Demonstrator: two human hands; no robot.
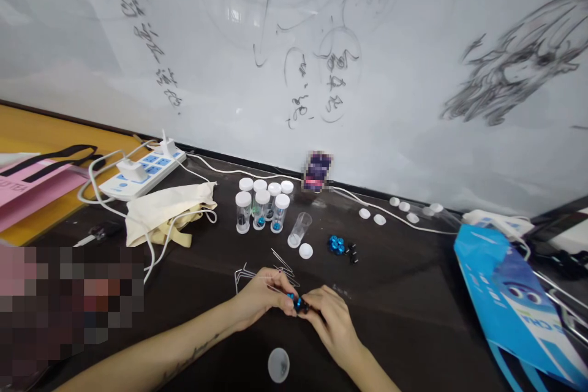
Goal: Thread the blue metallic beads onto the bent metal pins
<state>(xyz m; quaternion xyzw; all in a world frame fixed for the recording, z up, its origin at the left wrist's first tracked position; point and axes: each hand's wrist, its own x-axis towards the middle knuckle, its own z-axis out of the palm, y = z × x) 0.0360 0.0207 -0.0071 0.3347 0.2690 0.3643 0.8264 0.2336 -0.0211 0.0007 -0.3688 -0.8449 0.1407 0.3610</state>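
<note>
In front of me my left hand (267, 295) and my right hand (331, 321) meet, fingertips closed in a pinch. Between them is a small blue-and-black part (299, 304), largely covered by the fingers; its exact kind is too small to tell. Several bent thin metal rods (287, 266) lie just beyond my left hand. Past my right hand rest a cluster of shiny blue pieces (337, 245) and some small black pieces (353, 252). A round translucent container (278, 365) with something small inside stands nearer to me.
Several clear tubes with white caps (261, 211) stand behind the hands, beside an uncapped tube (300, 230) and a loose cap (305, 250). More caps (379, 219) lie right. A phone (317, 171) leans on the whiteboard. A cloth bag (169, 211), power strip (144, 168) and blue bag (509, 300) flank them.
</note>
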